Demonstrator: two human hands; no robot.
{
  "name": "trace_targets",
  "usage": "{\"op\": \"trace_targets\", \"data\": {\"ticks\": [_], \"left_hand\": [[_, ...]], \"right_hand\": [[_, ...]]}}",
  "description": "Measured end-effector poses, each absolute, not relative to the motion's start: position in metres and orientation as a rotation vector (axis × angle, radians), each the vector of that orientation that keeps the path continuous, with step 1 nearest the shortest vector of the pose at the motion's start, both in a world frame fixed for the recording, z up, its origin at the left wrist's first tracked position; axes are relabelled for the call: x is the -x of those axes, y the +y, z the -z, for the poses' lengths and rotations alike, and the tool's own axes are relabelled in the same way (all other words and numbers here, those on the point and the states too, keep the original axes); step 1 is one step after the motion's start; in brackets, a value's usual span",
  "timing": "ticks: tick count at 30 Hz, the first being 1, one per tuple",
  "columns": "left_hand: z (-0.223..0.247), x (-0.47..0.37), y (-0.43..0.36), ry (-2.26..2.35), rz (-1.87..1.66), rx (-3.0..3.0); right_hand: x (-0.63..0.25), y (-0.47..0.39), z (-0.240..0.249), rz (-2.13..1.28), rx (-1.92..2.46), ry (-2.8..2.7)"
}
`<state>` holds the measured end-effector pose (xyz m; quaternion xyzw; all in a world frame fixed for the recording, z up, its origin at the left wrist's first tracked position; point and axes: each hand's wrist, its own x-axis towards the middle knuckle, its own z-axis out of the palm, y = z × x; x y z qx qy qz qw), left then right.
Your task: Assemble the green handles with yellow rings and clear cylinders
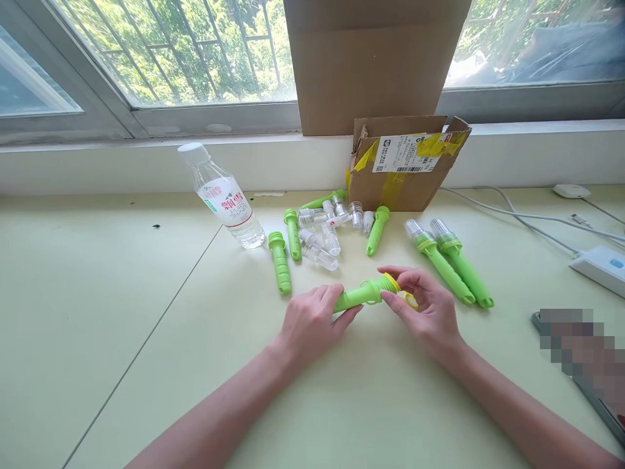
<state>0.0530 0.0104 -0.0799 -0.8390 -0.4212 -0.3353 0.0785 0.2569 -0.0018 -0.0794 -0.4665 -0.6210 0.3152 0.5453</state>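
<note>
My left hand (313, 314) is wrapped around a green plastic handle (359, 296) with a threaded end, tilted up to the right. At that end sits a thin yellow ring (390, 283), pinched by the thumb and fingers of my right hand (427, 312). Whether the ring is fully seated I cannot tell. Another yellow piece (411, 300) shows just beneath my right fingers. Beyond my hands lie loose green handles (280, 264) and several clear ribbed plastic tubes (319, 254). To the right, two green handles with clear caps (446, 260) lie side by side.
A water bottle (227, 205) stands at the back left. An opened cardboard box (405, 176) is against the window ledge. White cables (517, 215) run to a power strip (603, 267) on the right, with a phone (581, 371), its screen blurred, nearer me.
</note>
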Motion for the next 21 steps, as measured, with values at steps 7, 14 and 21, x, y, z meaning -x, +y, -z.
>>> {"op": "trace_targets", "data": {"ticks": [7, 14, 21], "left_hand": [[0.0808, -0.0533, 0.0104, -1.311, 1.012, 2.532], [0.0819, -0.0528, 0.0108, -1.324, 1.038, 2.547], [0.0818, -0.0527, 0.0098, -1.388, 0.998, 2.6]], "right_hand": [[-0.2559, -0.0017, 0.0826, -0.653, 1.089, -1.478], [-0.2566, -0.0019, 0.0813, -0.642, 1.11, -1.482], [-0.2572, -0.0013, 0.0824, -0.65, 1.097, -1.506]]}}
